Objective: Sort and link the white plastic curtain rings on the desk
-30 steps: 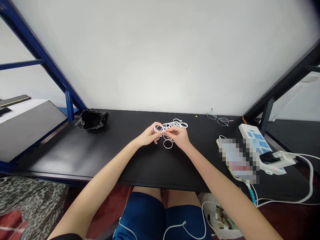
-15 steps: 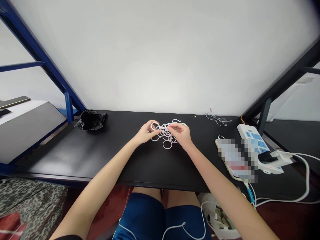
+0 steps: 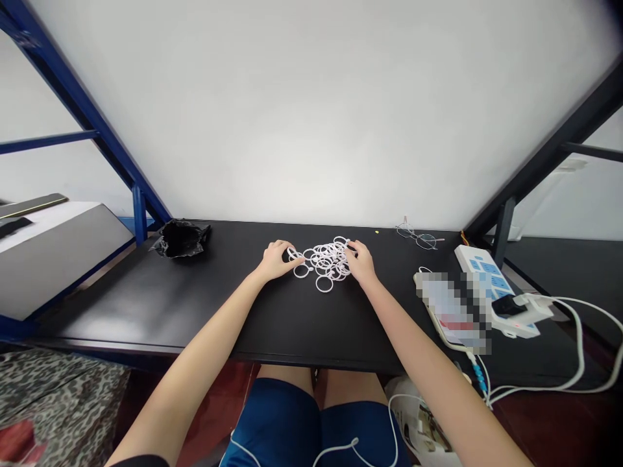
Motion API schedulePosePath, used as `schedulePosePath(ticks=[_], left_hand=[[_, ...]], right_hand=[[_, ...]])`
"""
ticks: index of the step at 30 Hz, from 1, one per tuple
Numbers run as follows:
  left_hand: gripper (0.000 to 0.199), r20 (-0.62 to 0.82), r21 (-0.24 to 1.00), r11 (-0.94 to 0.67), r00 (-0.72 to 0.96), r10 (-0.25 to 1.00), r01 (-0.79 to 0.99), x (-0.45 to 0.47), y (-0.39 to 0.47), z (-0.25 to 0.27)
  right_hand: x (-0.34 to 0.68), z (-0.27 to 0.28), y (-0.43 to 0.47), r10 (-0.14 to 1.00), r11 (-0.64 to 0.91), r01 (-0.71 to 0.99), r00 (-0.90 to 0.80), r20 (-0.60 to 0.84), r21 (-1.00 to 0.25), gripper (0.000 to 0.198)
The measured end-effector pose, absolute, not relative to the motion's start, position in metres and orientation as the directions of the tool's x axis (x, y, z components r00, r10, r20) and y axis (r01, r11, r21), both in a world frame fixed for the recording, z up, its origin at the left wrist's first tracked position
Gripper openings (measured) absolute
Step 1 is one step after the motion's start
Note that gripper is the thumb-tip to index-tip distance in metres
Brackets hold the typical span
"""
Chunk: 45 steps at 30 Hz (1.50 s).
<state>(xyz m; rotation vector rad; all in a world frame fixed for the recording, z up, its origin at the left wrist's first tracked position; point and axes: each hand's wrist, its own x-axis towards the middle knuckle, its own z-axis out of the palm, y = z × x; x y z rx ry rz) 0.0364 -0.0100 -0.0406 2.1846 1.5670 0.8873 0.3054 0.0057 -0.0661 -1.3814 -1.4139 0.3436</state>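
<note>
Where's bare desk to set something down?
Biggest: the desk between the black bag and left forearm. Another: near side of the white rings, between both forearms. Narrower: between right forearm and phone.

Crowded: the rings between left hand and right hand; right end: phone, power strip, cables.

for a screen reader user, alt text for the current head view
A left hand and a right hand flank a pile of white rings on a black desk. A black bag sits at left; glasses and a power strip at right.
</note>
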Motion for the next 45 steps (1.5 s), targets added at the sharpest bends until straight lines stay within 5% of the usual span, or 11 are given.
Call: schedulePosePath(ticks=[6, 12, 17, 23, 27, 30, 33, 38, 45], left_hand=[[0.047, 0.324, 0.49, -0.387, 0.249, 0.913, 0.781, 0.036, -0.011, -0.041], [0.025, 0.421, 0.412, -0.551, 0.385, 0.822, 0.726, 0.038, -0.022, -0.019], [0.024, 0.277, 0.304, -0.453, 0.378, 0.884, 0.838, 0.024, -0.021, -0.01], [0.016, 0.141, 0.366, -0.393, 0.368, 0.919, 0.844, 0.015, -0.018, -0.009], [0.01, 0.136, 0.378, -0.39, 0.367, 0.92, 0.84, 0.012, -0.019, -0.008], [0.015, 0.248, 0.33, -0.401, 0.331, 0.91, 0.855, 0.012, -0.018, -0.006], [0.02, 0.349, 0.417, -0.453, 0.321, 0.88, 0.788, 0.019, -0.021, -0.002], [0.018, 0.201, 0.602, -0.585, 0.606, 0.77, 0.544, 0.037, -0.032, 0.001], [0.022, 0.077, 0.641, -0.525, 0.634, 0.769, 0.559, 0.042, -0.033, -0.005]], right_hand=[[0.293, -0.064, -0.003, 0.877, 0.31, 0.521, 0.168, 0.451, -0.796, 0.021], [0.289, -0.031, -0.02, 0.861, 0.36, 0.576, 0.099, 0.499, -0.734, 0.018], [0.284, -0.006, -0.04, 0.842, 0.539, 0.527, -0.303, 0.446, -0.658, 0.016], [0.27, -0.003, -0.052, 0.718, 0.692, 0.536, -0.587, 0.376, -0.485, 0.01], [0.267, -0.005, -0.051, 0.697, 0.715, 0.508, -0.572, 0.432, -0.48, 0.018], [0.266, -0.004, -0.053, 0.708, 0.705, 0.48, -0.504, 0.494, -0.522, 0.015], [0.262, -0.007, -0.056, 0.703, 0.711, 0.459, -0.498, 0.508, -0.533, 0.016], [0.254, -0.015, -0.058, 0.694, 0.719, 0.466, -0.451, 0.561, -0.515, 0.021], [0.257, -0.017, -0.053, 0.731, 0.676, 0.484, -0.344, 0.589, -0.556, 0.013]])
